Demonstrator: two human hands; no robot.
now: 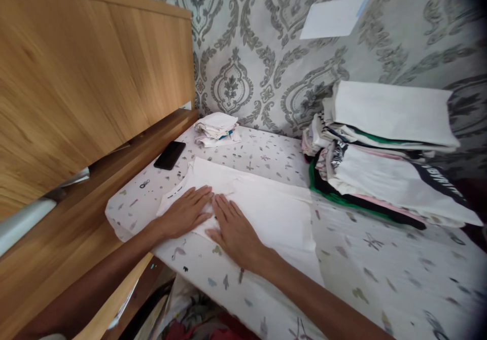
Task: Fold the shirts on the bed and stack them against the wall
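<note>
A white shirt (pixel 274 208) lies spread flat on the patterned white sheet (pixel 258 152), its neckline toward the left. Both palms press down on its near left part. My left hand (pixel 188 210) rests with fingers stretched out near the collar. Beside it, my right hand (pixel 238 233) lies flat with the thumb apart, its fingertips close to the left ones. Neither hand grips the cloth. The fabric under the palms is hidden.
A black phone (pixel 170 155) lies at the left, by a wooden cabinet (pixel 95 71). Behind the shirt sits a small folded cloth pile (pixel 217 128). A tall stack of folded clothes (pixel 391 152) stands at the right against the patterned wall (pixel 262 66).
</note>
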